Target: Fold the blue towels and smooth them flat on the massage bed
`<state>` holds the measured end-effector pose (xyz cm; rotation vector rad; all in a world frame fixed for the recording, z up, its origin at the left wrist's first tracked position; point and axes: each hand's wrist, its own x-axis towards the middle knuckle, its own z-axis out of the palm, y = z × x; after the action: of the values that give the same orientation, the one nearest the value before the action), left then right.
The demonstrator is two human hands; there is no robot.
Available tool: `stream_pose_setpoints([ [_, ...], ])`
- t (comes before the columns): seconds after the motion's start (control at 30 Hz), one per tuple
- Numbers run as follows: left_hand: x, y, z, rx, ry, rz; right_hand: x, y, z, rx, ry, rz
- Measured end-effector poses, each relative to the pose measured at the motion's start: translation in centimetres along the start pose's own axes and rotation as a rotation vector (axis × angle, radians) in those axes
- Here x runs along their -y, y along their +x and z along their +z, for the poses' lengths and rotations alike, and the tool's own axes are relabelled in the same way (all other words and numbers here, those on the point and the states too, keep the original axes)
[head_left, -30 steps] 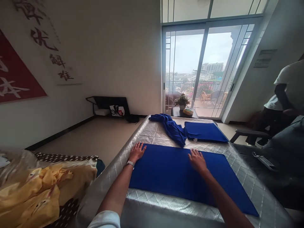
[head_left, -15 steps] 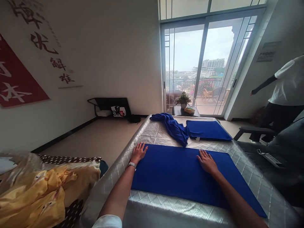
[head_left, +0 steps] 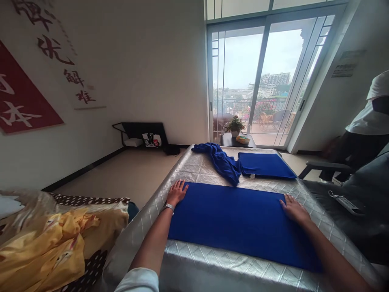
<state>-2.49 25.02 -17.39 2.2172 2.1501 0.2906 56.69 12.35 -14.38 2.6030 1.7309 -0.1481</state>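
Flat royal-blue cloth (head_left: pixel 240 221) on silver diamond-quilted mattress (head_left: pixel 212 269); beside the mattress, yellow crumpled fabric (head_left: pixel 45 251) over brown white-dotted bedding (head_left: pixel 88 267).

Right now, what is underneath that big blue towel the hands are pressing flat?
The blue towel lies on a silver quilted mattress, which shows all around it. The left hand and right hand rest on the towel's far corners. Whatever is directly beneath the cloth is covered.

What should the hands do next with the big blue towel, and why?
Probably pinch the two far corners and fold the towel toward the body. It lies flat on the silver mattress, with the left hand and right hand open at opposite far corners.
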Motion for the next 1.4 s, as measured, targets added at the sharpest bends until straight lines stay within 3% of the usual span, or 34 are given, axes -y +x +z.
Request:
stream_pose_setpoints([
  [0.1,-0.1,0.1,-0.1,0.007,0.001,-0.005,2.2,-0.5,-2.2,-0.004,-0.027,0.034],
  [0.2,-0.2,0.1,-0.1,0.01,0.002,-0.011,6.9,-1.6,-2.7,-0.067,-0.025,-0.077],
  [0.4,-0.2,0.0,-0.1,0.004,0.003,-0.015,20.8,-5.2,0.1,-0.075,0.058,-0.479],
  [0.47,-0.3,-0.1,-0.1,0.0,0.005,-0.012,23.7,-6.0,0.9,-0.058,0.103,-0.548],
  [0.53,-0.3,-0.1,-0.1,-0.002,0.009,-0.009,24.8,-6.1,1.4,-0.043,0.127,-0.572],
  [0.6,-0.2,-0.1,0.0,-0.004,0.011,-0.006,23.9,-5.7,1.7,-0.032,0.122,-0.583],
  [0.67,-0.2,-0.1,0.1,-0.01,0.012,-0.005,21.6,-4.8,2.0,-0.021,0.111,-0.588],
  [0.77,-0.2,0.0,0.3,-0.023,0.022,-0.003,15.8,-2.9,2.5,-0.028,0.069,-0.517],
  [0.93,0.1,0.0,0.5,-0.014,0.022,0.012,4.2,-0.3,2.6,-0.052,-0.013,-0.242],
  [1.07,0.4,0.2,0.8,-0.034,0.037,0.014,-1.1,-0.1,1.5,-0.059,-0.046,-0.093],
  [1.13,0.4,0.2,0.8,-0.038,0.049,0.014,-1.7,-0.2,0.7,-0.043,-0.044,-0.076],
  [1.23,0.2,0.2,0.7,-0.029,0.061,0.011,-0.6,-0.5,-0.4,-0.045,-0.043,-0.029],
  [1.33,0.1,0.1,0.6,-0.028,0.066,0.011,2.7,-1.1,-1.3,-0.118,-0.043,-0.006],
  [1.4,0.1,0.2,0.6,-0.028,0.065,0.008,6.2,-1.9,-1.5,-0.16,-0.03,-0.083],
])
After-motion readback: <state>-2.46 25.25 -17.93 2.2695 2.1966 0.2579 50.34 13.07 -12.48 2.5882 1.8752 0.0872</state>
